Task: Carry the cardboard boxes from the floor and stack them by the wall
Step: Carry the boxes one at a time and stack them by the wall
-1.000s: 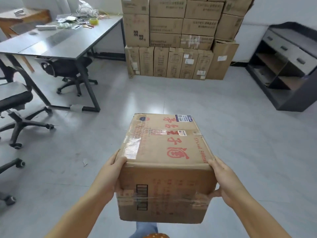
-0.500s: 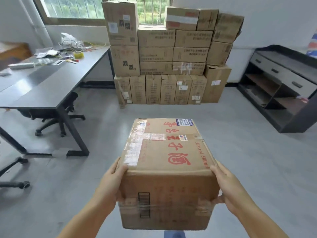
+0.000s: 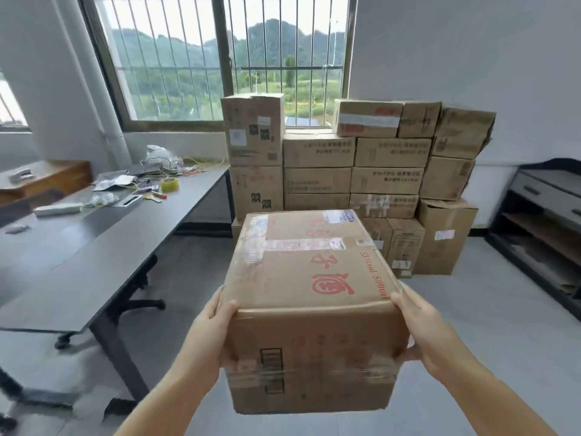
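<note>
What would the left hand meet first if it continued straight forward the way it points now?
Probably nothing near: the left hand grips the carried box, and beyond it lies open floor, then the stacked boxes; depth is unclear.

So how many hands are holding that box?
2. The left hand grips the box at its near left edge, the right hand at its near right edge; part of each is hidden behind it.
</note>
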